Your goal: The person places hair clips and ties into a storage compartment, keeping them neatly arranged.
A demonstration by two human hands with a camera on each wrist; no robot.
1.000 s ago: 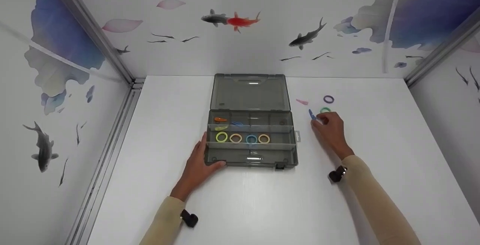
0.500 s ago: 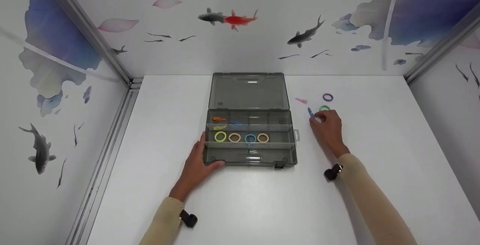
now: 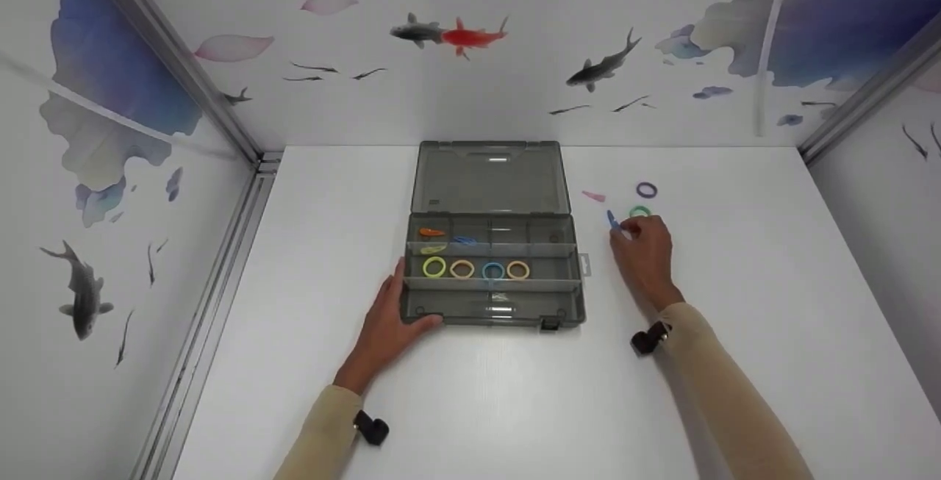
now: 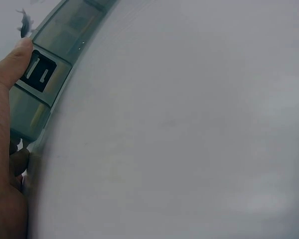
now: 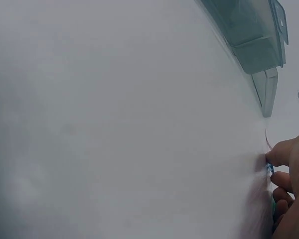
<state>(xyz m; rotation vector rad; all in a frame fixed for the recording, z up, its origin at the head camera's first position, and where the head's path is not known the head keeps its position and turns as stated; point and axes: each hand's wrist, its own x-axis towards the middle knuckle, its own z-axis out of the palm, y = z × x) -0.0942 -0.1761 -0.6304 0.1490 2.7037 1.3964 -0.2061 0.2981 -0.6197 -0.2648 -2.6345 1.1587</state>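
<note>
A translucent grey divided box lies with its lid folded back. My left hand rests at its front left corner, fingers along the side and thumb stretched over the front edge. To the right of the box, my right hand pinches a blue hair clip between thumb and fingertips, low over the table. A green hair tie is partly hidden behind that hand. A pink hair clip and a purple hair tie lie farther back.
In the box's back row are an orange clip and a blue clip; a yellow-green clip shows at the divider. Several ring-shaped hair ties line the middle row. Printed walls enclose the white table.
The view shifts slightly. My right hand keeps its pinch on the blue hair clip, its wrist turning a little to the left. The left hand stays at the box.
</note>
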